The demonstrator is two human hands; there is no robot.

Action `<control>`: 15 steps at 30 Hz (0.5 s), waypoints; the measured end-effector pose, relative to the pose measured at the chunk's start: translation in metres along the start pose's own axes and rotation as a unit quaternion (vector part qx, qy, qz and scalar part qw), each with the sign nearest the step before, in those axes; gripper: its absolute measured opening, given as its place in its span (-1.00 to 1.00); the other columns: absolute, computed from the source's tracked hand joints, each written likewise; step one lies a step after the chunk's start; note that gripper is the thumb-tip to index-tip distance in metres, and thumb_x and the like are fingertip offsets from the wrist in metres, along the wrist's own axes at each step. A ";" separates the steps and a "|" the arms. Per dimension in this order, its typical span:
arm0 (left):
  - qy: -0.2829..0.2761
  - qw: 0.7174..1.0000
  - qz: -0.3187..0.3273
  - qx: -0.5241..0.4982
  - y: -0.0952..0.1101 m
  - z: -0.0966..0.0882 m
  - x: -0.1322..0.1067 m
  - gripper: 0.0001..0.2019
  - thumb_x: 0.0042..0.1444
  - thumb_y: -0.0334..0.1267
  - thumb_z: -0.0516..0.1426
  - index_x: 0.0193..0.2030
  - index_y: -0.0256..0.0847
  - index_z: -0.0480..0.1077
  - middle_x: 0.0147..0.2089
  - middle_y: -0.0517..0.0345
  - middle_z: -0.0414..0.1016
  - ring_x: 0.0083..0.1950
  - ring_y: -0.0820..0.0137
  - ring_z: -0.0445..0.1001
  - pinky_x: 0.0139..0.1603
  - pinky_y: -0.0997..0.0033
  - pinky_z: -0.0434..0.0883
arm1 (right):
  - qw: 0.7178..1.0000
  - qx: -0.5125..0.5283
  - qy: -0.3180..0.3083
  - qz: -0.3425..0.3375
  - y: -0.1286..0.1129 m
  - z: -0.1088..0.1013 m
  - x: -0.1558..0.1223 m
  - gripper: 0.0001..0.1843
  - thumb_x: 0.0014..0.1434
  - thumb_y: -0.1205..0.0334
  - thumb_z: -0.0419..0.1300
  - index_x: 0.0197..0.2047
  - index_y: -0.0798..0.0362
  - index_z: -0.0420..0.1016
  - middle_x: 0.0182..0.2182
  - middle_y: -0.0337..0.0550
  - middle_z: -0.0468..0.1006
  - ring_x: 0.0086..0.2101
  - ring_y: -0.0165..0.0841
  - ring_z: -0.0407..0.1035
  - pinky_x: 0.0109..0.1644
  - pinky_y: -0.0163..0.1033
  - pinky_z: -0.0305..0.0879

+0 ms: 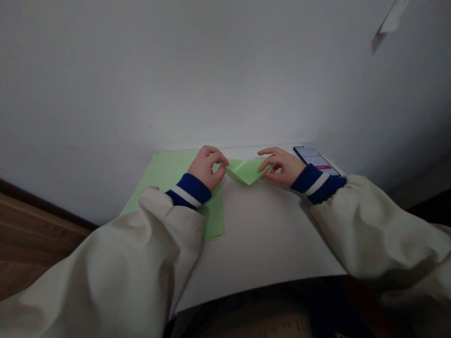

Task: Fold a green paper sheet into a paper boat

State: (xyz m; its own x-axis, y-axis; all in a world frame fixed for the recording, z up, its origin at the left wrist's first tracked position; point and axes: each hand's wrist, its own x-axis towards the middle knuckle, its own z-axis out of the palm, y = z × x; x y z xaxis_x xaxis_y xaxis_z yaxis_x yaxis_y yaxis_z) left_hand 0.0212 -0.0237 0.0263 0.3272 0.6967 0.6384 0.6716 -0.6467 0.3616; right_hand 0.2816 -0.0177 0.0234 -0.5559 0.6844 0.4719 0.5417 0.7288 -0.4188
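A folded piece of light green paper [248, 172] is held between my two hands, above the white tabletop. Its lower edge comes to a point facing me. My left hand [208, 166] pinches the paper's left corner between thumb and fingers. On the other side, my right hand [282, 166] grips the right corner with thumb and fingertips, its index finger raised off the paper. Under my left wrist lies a stack of flat green paper sheets [169, 164], partly hidden by my sleeve.
A phone [317, 161] with a lit screen lies at the right back of the white table [268, 239], beside my right cuff. The grey wall [225, 70] rises right behind the table. Brown wooden furniture [35, 234] stands at the left.
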 end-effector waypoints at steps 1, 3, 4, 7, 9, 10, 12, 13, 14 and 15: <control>-0.005 1.000 -0.003 0.003 0.000 0.000 -0.001 -0.87 -0.01 -0.41 0.07 -0.35 -0.25 0.44 -0.19 0.05 0.30 -0.18 0.37 0.35 -0.21 0.31 0.45 | 1.000 0.010 -0.009 -0.001 -0.001 0.000 0.000 -0.84 -0.01 0.23 0.19 -0.33 0.08 0.50 0.02 0.06 0.30 -0.21 -0.31 0.38 -0.33 -0.20 0.46; -0.018 1.000 -0.011 0.005 0.001 -0.001 -0.002 -0.85 0.03 -0.35 0.07 -0.30 -0.25 0.45 -0.12 0.03 0.29 -0.22 0.40 0.36 -0.22 0.33 0.45 | 1.000 0.006 -0.013 0.000 -0.002 -0.001 0.001 -0.79 -0.03 0.24 0.20 -0.26 0.08 0.49 0.02 0.07 0.30 -0.17 -0.29 0.36 -0.38 -0.24 0.46; -0.025 1.000 -0.015 0.003 0.002 -0.002 -0.001 -0.83 0.04 -0.33 0.06 -0.26 -0.25 0.45 -0.09 0.02 0.29 -0.25 0.42 0.37 -0.24 0.34 0.46 | 1.000 -0.002 -0.013 0.002 -0.002 -0.002 0.001 -0.71 -0.05 0.25 0.21 -0.19 0.07 0.48 0.03 0.07 0.29 -0.13 -0.26 0.35 -0.39 -0.25 0.46; -0.064 0.998 -0.023 0.006 0.004 -0.004 0.002 -0.69 0.06 -0.33 0.04 -0.04 -0.24 0.38 -0.02 -0.01 0.28 -0.31 0.47 0.39 -0.25 0.36 0.46 | 0.999 -0.037 -0.013 0.019 -0.002 -0.006 0.003 -0.44 -0.09 0.27 0.25 0.04 0.07 0.36 0.07 0.09 0.29 -0.10 -0.23 0.34 -0.37 -0.25 0.45; -0.099 0.994 -0.026 0.037 0.006 -0.006 0.008 -0.56 0.04 -0.36 0.05 0.11 -0.26 0.27 0.00 -0.03 0.30 -0.28 0.44 0.41 -0.14 0.31 0.44 | 0.997 -0.059 -0.017 0.047 0.000 -0.008 0.003 -0.41 -0.08 0.27 0.25 0.08 0.06 0.33 0.04 0.04 0.36 -0.15 -0.26 0.38 -0.31 -0.22 0.44; -0.115 0.991 -0.030 0.061 0.006 -0.006 0.011 -0.54 0.03 -0.38 0.05 0.12 -0.27 0.26 0.01 -0.05 0.32 -0.21 0.40 0.41 -0.08 0.29 0.41 | 0.995 -0.066 -0.019 0.066 0.000 -0.009 0.003 -0.45 -0.06 0.27 0.23 0.06 0.06 0.35 0.00 0.00 0.41 -0.20 -0.28 0.40 -0.28 -0.22 0.44; -0.155 0.982 -0.049 0.098 0.007 -0.007 0.016 -0.57 0.03 -0.39 0.04 0.09 -0.28 0.31 -0.01 -0.05 0.37 -0.13 0.34 0.41 0.00 0.26 0.37 | 0.992 -0.067 -0.023 0.102 0.001 -0.009 0.003 -0.54 -0.02 0.29 0.20 0.01 0.03 0.38 -0.08 -0.08 0.49 -0.29 -0.34 0.43 -0.26 -0.22 0.42; -0.175 0.976 -0.064 0.109 0.006 -0.007 0.017 -0.59 0.04 -0.40 0.03 0.08 -0.27 0.32 -0.03 -0.03 0.39 -0.14 0.33 0.42 0.00 0.26 0.36 | 0.991 -0.064 -0.022 0.115 0.000 -0.009 0.003 -0.58 -0.01 0.30 0.18 -0.02 0.02 0.39 -0.11 -0.12 0.51 -0.32 -0.36 0.44 -0.26 -0.23 0.41; -0.191 0.971 -0.078 0.117 0.006 -0.008 0.018 -0.60 0.05 -0.39 0.02 0.07 -0.25 0.33 -0.04 -0.02 0.42 -0.16 0.33 0.43 0.00 0.25 0.36 | 0.990 -0.061 -0.020 0.123 0.000 -0.008 0.002 -0.61 0.00 0.32 0.17 -0.04 0.00 0.40 -0.13 -0.14 0.52 -0.35 -0.38 0.44 -0.26 -0.23 0.40; -0.200 0.968 -0.088 0.122 0.005 -0.008 0.017 -0.60 0.06 -0.39 0.01 0.07 -0.23 0.33 -0.05 0.00 0.43 -0.18 0.33 0.44 -0.02 0.25 0.37 | 0.990 -0.062 -0.018 0.126 0.000 -0.007 0.002 -0.63 0.01 0.33 0.16 -0.06 0.00 0.41 -0.15 -0.16 0.53 -0.36 -0.38 0.44 -0.27 -0.24 0.39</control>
State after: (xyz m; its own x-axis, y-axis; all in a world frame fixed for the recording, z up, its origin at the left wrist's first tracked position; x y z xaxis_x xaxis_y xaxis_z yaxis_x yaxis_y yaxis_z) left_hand 0.0250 -0.0173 0.0446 0.3919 0.8858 0.2487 0.8616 -0.4481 0.2383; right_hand 0.2848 -0.0167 0.0305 -0.4141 0.8462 0.3355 0.7377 0.5279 -0.4209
